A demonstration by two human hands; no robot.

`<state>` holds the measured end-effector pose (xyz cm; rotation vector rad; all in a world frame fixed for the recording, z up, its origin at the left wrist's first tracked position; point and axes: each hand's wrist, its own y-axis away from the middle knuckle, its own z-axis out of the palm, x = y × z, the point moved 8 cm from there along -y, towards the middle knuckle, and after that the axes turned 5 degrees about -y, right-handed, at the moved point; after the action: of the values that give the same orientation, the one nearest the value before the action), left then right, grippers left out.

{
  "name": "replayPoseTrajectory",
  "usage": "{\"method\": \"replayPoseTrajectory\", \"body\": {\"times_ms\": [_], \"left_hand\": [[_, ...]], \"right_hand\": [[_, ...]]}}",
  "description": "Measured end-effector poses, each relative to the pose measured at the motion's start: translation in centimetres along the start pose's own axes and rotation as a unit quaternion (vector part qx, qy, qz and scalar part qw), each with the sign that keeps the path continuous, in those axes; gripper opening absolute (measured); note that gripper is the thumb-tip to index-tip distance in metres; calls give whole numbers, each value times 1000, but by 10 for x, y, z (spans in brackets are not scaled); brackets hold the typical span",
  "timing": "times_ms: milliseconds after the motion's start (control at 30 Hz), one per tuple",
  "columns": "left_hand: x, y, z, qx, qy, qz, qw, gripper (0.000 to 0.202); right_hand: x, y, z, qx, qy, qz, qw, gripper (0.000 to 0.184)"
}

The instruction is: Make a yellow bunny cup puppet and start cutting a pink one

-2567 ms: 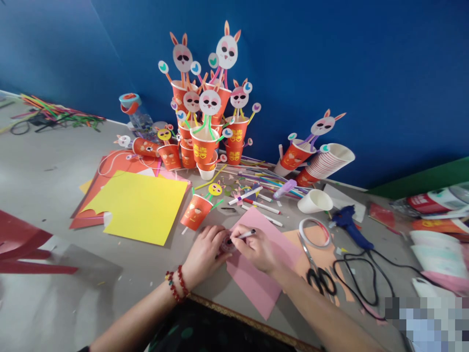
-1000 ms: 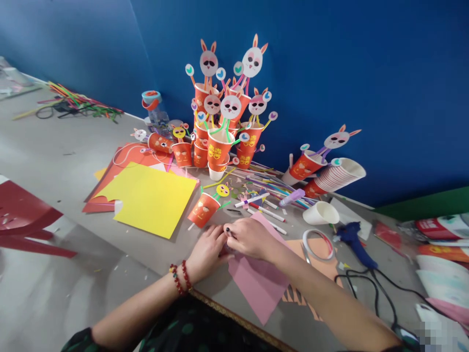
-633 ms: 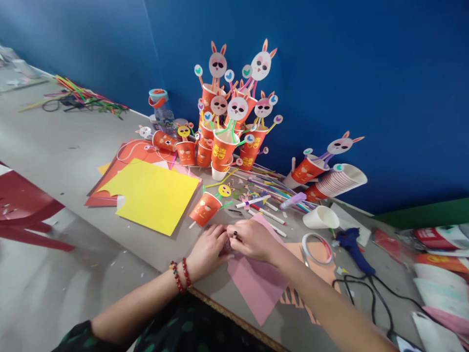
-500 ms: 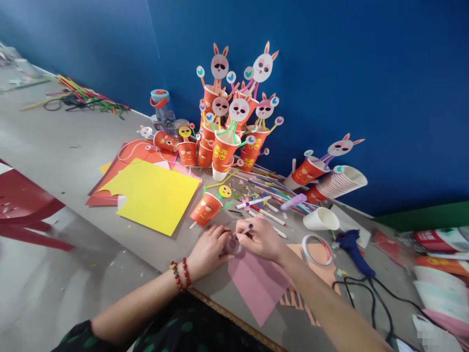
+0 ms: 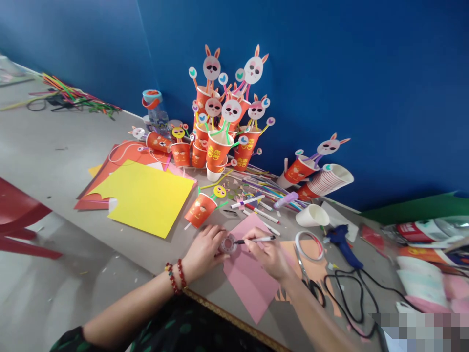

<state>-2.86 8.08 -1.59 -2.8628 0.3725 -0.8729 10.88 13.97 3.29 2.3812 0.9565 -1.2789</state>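
My left hand (image 5: 203, 252), with red bead bracelets at the wrist, presses its fingertips on a small round paper disc (image 5: 229, 243) lying at the edge of a pink paper sheet (image 5: 249, 278). My right hand (image 5: 266, 253) is closed around a white marker pen (image 5: 258, 239) whose dark tip touches the disc. Both hands rest on the grey table near its front edge. An orange paper cup figure (image 5: 198, 209) lies on its side just beyond my left hand.
A cluster of orange cup bunnies (image 5: 223, 127) stands by the blue wall. A yellow sheet (image 5: 144, 195) lies left. Markers (image 5: 262, 205), a white cup (image 5: 312, 215), a tape ring (image 5: 308, 244), scissors (image 5: 311, 283), a blue glue gun (image 5: 340, 239) and stacked cups (image 5: 330, 178) lie right.
My right hand shifted from covering the disc to its right side, and the pen now points left with its tip on the disc. The left hand stayed holding the disc.
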Motion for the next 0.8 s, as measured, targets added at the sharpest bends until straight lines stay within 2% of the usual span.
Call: {"method": "replayPoseTrajectory", "body": {"times_ms": [200,533,800], "left_hand": [[1,0,0,4,-9,4,1000,49],[0,0,1,-3,-11,-1,1000,47],[0,0,2,-10,-9,-5,1000,48]], "right_hand": [[-16,-11,16,-28,62,-58,996,16],[-20,-10,27,-44,119,-107,986,13],[-34,-8,38,-56,217,-164,961,11]]}}
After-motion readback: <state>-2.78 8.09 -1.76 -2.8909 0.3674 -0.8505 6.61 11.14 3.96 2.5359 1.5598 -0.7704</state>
